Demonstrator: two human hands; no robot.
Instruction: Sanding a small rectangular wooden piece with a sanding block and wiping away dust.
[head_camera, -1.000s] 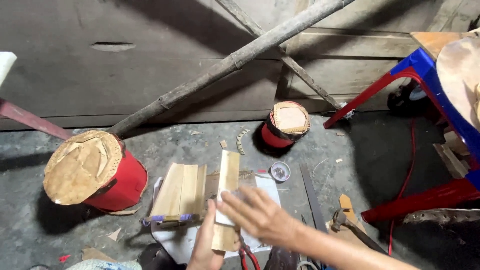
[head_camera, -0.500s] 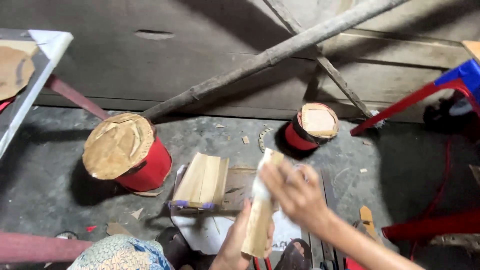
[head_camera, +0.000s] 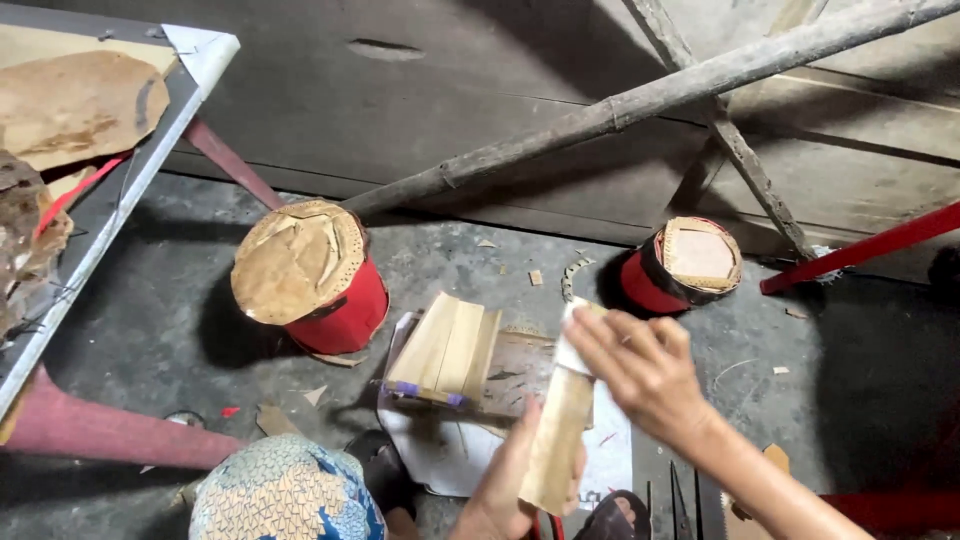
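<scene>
We hold a pale wood strip (head_camera: 557, 440) upright, left hand (head_camera: 505, 495) gripping its base, right hand (head_camera: 640, 370) pressing white paper (head_camera: 573, 350) flat along its top; it likely needs steady strokes.

1. At centre: wood strip (head_camera: 557, 440), upright between left hand (head_camera: 505, 490) at 6 and right hand (head_camera: 640, 370) at 3.
2. Just at 9 of strip: stack of slats (head_camera: 445, 350) on board (head_camera: 515, 370).
3. At 10: big drum (head_camera: 310, 275) on floor (head_camera: 150, 330).
4. At 1: small drum (head_camera: 685, 265), below pole (head_camera: 620, 105).
5. Far at 10: table (head_camera: 130, 190).
</scene>
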